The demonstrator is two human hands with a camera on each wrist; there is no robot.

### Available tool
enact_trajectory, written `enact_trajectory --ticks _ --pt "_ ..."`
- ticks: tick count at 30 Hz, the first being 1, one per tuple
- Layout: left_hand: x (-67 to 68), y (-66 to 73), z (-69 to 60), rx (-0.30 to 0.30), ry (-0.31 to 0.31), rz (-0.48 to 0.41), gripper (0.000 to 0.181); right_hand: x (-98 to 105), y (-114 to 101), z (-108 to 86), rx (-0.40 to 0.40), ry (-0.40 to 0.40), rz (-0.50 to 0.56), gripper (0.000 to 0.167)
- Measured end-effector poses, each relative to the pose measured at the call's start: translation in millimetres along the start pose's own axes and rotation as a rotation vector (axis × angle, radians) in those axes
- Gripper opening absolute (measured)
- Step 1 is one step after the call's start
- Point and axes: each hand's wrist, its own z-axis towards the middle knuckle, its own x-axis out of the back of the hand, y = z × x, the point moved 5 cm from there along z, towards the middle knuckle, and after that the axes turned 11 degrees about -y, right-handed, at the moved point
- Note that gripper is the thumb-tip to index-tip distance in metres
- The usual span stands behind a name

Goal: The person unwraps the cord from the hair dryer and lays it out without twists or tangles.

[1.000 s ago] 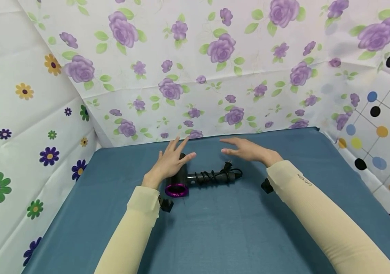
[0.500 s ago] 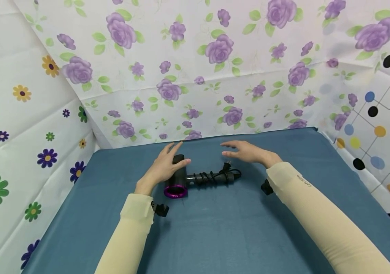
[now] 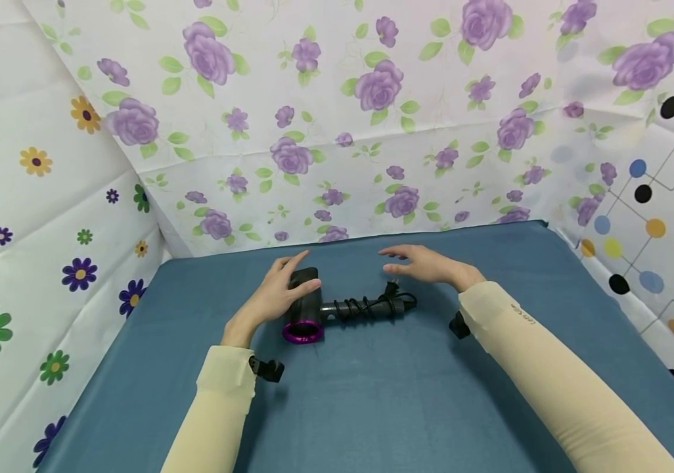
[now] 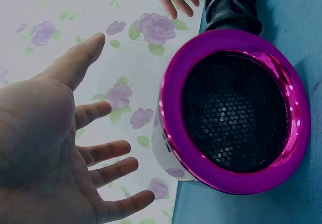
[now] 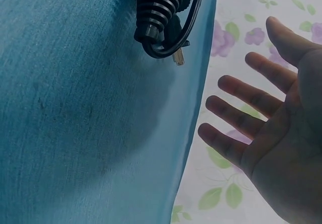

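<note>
A dark hair dryer (image 3: 306, 305) with a magenta ring (image 4: 173, 108) at one end of its barrel lies on the blue cloth. Its handle points right, with the black cord (image 3: 366, 306) wound around it and the plug (image 3: 392, 287) by the handle's end. My left hand (image 3: 272, 292) hovers at the barrel's left side, fingers spread and thumb in front of the barrel in the head view; the left wrist view shows a gap between hand and dryer. Beyond the plug, to the right, my right hand (image 3: 428, 266) hangs in the air with extended fingers, holding nothing.
Blue cloth (image 3: 372, 394) covers the table. A white sheet with purple roses (image 3: 313, 131) rises behind it. Flowered fabric (image 3: 47, 263) stands on the left and dotted fabric (image 3: 668, 230) on the right. Small black cameras sit on both wrists.
My left hand has drawn left and toward me, uncovering more of the dryer's barrel. My right hand has barely moved. The hair dryer stays where it lay.
</note>
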Motion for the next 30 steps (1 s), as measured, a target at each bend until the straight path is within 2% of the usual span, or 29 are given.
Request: enact_trajectory --ticks 11,20,30 --pt "-1.3 -6.5 -7.3 0.026 -0.002 -0.040 0.084 -2.6 -0.2 0.9 -0.002 0.001 0.002 0.062" --pt "-3.4 -14.4 -12.1 0.059 -0.002 -0.090 0.090 -4.4 4.9 2.0 0.006 -0.022 0.010 0.061" --pt "-8.3 -21.2 -12.2 0.103 -0.016 -0.079 0.094 -6.2 5.4 1.9 0.007 -0.042 0.019 0.060"
